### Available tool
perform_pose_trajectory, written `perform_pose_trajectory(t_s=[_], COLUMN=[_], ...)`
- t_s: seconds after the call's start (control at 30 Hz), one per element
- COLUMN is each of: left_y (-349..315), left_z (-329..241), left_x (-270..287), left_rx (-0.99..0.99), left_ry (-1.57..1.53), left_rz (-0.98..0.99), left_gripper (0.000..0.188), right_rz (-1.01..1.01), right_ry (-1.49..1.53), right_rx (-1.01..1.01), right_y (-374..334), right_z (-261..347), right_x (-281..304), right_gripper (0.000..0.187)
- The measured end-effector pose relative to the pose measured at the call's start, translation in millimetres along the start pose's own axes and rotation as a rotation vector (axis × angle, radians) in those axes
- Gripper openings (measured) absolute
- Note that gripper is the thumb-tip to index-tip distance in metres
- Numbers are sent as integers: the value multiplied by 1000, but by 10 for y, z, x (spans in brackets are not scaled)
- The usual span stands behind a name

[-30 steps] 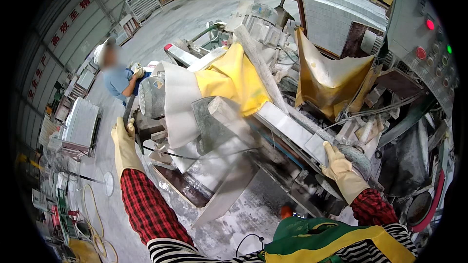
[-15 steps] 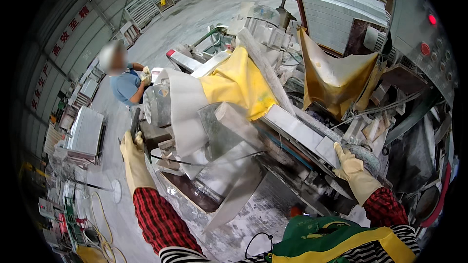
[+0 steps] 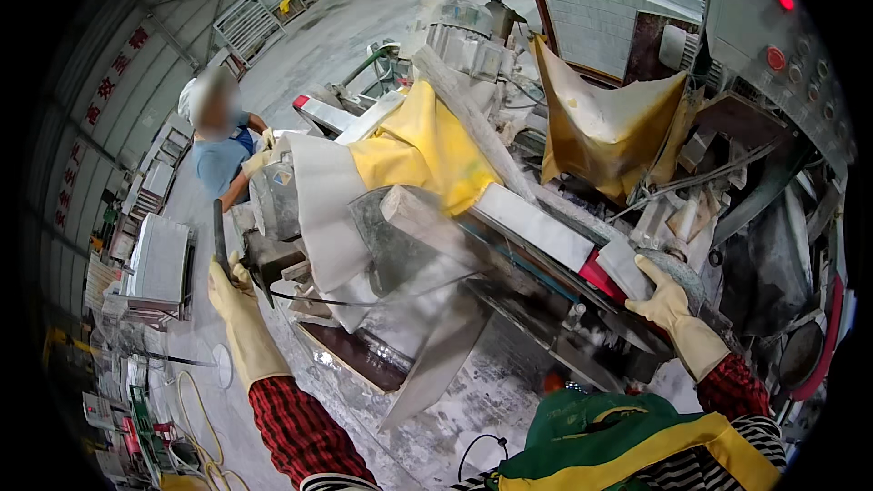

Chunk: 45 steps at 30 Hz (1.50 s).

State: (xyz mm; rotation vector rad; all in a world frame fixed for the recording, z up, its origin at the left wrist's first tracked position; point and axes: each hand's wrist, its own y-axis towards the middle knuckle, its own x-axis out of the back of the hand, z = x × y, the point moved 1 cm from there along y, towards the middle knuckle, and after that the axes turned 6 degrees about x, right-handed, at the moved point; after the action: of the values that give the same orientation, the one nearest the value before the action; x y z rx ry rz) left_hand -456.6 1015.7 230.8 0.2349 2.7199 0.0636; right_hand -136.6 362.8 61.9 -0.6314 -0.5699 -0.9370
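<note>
My left hand (image 3: pixel 235 295), in a cream rubber glove, is closed around a dark bar-shaped handle (image 3: pixel 220 232) at the left side of a dusty machine. My right hand (image 3: pixel 671 305), gloved alike, is closed on a small whitish block (image 3: pixel 623 268), thumb and fingers at its right edge. A red surface (image 3: pixel 600 275) shows between this block and a long white strip (image 3: pixel 536 225) that runs up under a yellow cloth (image 3: pixel 436 150). Just behind my right hand sits a grey round wheel (image 3: pixel 680 275).
A co-worker (image 3: pixel 218 150) in blue stands beyond the machine's left side, hand near its motor (image 3: pixel 275 195). At the right are a brown-yellow sheet guard (image 3: pixel 605 141) and a control panel (image 3: pixel 791 45) with a red light. Stacked slabs (image 3: pixel 159 259) stand at the left.
The small block has parted from the long white strip, baring the red surface. The dark handle has swung from leaning right to leaning slightly left. The co-worker's hand has reached toward the motor.
</note>
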Motion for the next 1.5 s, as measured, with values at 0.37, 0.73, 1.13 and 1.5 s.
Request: perform_pose_trajectory(t_s=[0.37,0.73,1.13,1.5], left_y=[78,1236,-501,-6175], left_z=[-716,-241,621,2489], left_x=[-739,30,-898,-2510], left_rx=[108,69,-550,1325], left_ry=[3,20,1443,-93], left_rz=[-167,-90,-97,812], left_gripper=[23,24,53,39], right_rz=[-99,-120,-111,-129], right_ry=[661,584,475,29], right_rx=[17,-16,-72,137], right_y=[-111,-190,-342,-1074], right_z=[-270,-497,-418,-683], right_x=[-301,-320,-137,778], right_gripper=[93,93,90,108])
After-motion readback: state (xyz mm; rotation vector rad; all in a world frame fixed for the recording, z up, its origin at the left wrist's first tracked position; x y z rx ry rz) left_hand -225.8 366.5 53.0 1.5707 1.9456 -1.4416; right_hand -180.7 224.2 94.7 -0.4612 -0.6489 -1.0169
